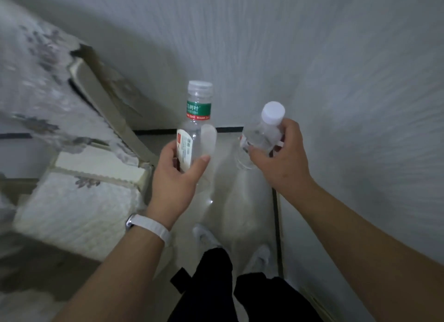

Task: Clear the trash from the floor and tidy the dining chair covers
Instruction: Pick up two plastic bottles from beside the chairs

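Left of the left grip stands a chair in a pale quilted cover [79,201] with grey flower prints, blurred. The left grip [176,177], a white watch [149,225] at its wrist, curls round the lower body of a tall bottle [198,119]. The bottle is clear, capped and held upright above the floor [240,201], probably so it can be carried to a bin. Its green band shows Chinese characters, partly readable as 方树叶, and the white lower label is too blurred to read. To the right, the right grip [283,160] holds a small bottle [262,131] just below its white cap, tilted. Its label is unreadable. White shoes [206,235] show below both grips.
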